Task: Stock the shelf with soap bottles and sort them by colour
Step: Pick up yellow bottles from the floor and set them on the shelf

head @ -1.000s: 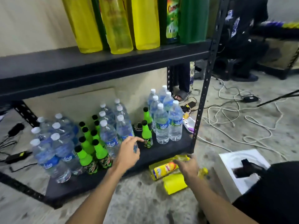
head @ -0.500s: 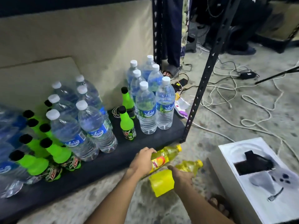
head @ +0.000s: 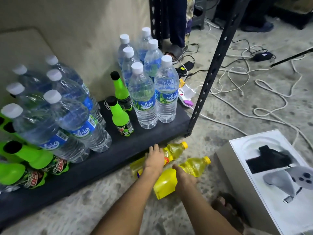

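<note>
Grey concrete floor [head: 220, 116] with white cords [head: 271, 92] lying all over. Low black shelf [head: 94, 160] on the left, full of water bottles [head: 145, 99] and green soda bottles [head: 121, 119]. Two yellow soap bottles down on the floor, right by the shelf's front edge, both lying on their sides. Far bottle [head: 174, 150] pointing cap up and to the right, long side slanting toward the shelf post [head: 208, 78]. Near bottle [head: 191, 168] lying the same way, cap to the right. Left hand [head: 155, 160] laid over the far bottle, fingers curled around it. Right hand [head: 183, 176] wrapped around the middle of the near bottle. White box [head: 271, 184] at the right.
</note>
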A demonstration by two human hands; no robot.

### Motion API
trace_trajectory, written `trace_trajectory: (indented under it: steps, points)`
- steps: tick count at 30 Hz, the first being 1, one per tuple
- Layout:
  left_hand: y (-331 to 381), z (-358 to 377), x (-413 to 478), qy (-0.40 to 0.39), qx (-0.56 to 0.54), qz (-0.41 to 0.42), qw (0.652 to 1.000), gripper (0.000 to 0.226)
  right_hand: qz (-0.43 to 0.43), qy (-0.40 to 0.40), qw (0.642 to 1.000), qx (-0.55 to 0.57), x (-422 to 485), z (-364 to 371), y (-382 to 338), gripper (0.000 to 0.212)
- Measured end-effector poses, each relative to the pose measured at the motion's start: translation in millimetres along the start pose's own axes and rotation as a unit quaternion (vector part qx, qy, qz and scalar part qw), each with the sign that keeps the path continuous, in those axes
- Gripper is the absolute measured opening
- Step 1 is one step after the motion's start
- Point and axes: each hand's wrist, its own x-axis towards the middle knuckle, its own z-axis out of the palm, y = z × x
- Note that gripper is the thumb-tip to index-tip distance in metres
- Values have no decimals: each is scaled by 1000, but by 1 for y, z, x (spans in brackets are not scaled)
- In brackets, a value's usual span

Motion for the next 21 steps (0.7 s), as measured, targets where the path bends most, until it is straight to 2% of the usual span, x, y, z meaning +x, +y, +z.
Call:
trace_trajectory:
  steps: [3,6,12,17,21]
  points:
    - [-1,5,-1,-15,-30,-3,999,51,10,-29,999,-12,2,-5,0,89]
    - [-6,10,-2,-69,-102,-8,992,63,16,-41,999,-20,5,-15,1,90]
    - [-17,7,-8,-88,-82,2,993,64,-1,-67,997,-29,7,-28,6,98]
    - [-47,9,-41,-57,-162,-29,985,70,-27,-83,996,-6,11,-28,16,90]
    - [-74,-5,-84,22,-240,-43,970,71,-115,-88,989,-30,-1,-24,16,80]
